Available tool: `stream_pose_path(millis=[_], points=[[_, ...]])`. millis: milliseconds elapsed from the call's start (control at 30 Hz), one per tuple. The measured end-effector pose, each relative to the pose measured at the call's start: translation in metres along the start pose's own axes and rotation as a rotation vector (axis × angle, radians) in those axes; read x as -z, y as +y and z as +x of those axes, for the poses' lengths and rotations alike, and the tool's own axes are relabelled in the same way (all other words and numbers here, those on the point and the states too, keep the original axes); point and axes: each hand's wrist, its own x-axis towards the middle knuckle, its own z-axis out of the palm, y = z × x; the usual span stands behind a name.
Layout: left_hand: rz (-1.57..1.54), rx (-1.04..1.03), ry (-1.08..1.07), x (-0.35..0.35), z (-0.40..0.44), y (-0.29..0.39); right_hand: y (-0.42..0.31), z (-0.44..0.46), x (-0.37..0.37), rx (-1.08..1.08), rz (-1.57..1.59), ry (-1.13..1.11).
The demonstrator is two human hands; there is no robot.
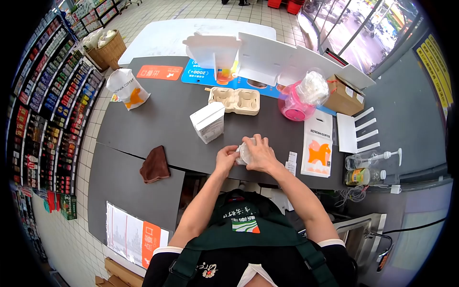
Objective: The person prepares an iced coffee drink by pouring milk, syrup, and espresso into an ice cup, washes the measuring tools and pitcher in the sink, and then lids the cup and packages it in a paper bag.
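A white, round-topped cup (244,154) is between my hands at the counter's front edge; its details are partly covered by my fingers. My left hand (226,159) pinches its left side with the fingers. Over the top and right side curls my right hand (262,154), fingers bent around the rim. Just beyond my hands stands a white carton (208,123), slightly to the left. Behind it sits a beige pulp cup carrier (234,101). To the right of my right hand is a small white paper slip (291,162).
The dark counter (177,115) bears a white paper bag (128,89), a brown cloth (155,165), a pink container (294,106), a flat printed bag (317,152), a white router (347,133) and a pump bottle (363,160). White panels (260,57) stand along the back.
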Motion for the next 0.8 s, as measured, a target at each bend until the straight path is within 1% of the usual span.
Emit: stream_pose_path(millis=[33,67,100,133,167,233,267,300,367,400,433,500,533,600,633,667,700,733,767,800], points=[[-0.010,0.215,-0.090,0.003,0.008,0.001,0.001,0.000,0.000,0.013,-0.006,0.008],[0.067,0.238,-0.138,0.004,0.013,0.005,-0.001,0.000,0.002,0.010,-0.002,0.012],[0.073,0.236,-0.142,0.005,0.019,0.009,-0.003,0.001,0.006,-0.014,-0.003,-0.053],[-0.052,0.295,-0.118,0.005,0.026,0.015,-0.004,0.001,0.009,-0.037,-0.004,-0.117],[-0.177,0.355,-0.093,0.004,0.030,0.020,-0.003,-0.001,0.006,-0.041,-0.002,-0.110],[-0.180,0.337,-0.133,0.000,0.036,0.028,-0.002,-0.006,-0.003,0.071,-0.158,0.114],[-0.163,0.333,-0.166,-0.003,0.038,0.032,-0.009,-0.012,0.008,0.102,-0.226,0.078],[-0.146,0.332,-0.197,-0.004,0.040,0.034,-0.007,-0.015,0.003,0.100,-0.224,0.085],[-0.120,0.309,-0.199,-0.008,0.045,0.031,-0.005,-0.028,-0.014,0.276,-0.161,0.238],[-0.099,0.285,-0.201,-0.010,0.049,0.029,-0.004,-0.034,-0.020,0.268,-0.181,0.186],[-0.091,0.284,-0.207,-0.011,0.053,0.027,-0.003,-0.034,-0.023,0.261,-0.178,0.192],[0.011,0.213,-0.161,-0.014,0.057,0.028,0.001,-0.033,-0.029,0.311,-0.207,0.210],[0.019,0.212,-0.168,-0.015,0.060,0.030,0.004,-0.031,-0.030,0.319,-0.194,0.206],[0.160,0.178,-0.132,-0.020,0.061,0.043,0.004,-0.033,-0.030,0.325,-0.160,0.229],[0.164,0.172,-0.141,-0.023,0.066,0.045,0.005,-0.034,-0.029,0.343,-0.129,0.244],[0.207,0.072,-0.150,-0.024,0.070,0.045,0.006,-0.034,-0.031,0.340,-0.045,0.268],[0.251,-0.024,-0.158,-0.023,0.072,0.045,0.007,-0.033,-0.032,0.333,-0.042,0.272],[0.295,-0.022,-0.231,-0.021,0.078,0.046,0.008,-0.033,-0.034,0.333,-0.032,0.273],[0.302,-0.020,-0.240,-0.019,0.083,0.049,0.009,-0.033,-0.035,0.331,-0.023,0.275],[0.334,0.025,-0.359,-0.018,0.088,0.052,0.009,-0.033,-0.037,0.321,-0.020,0.280]])
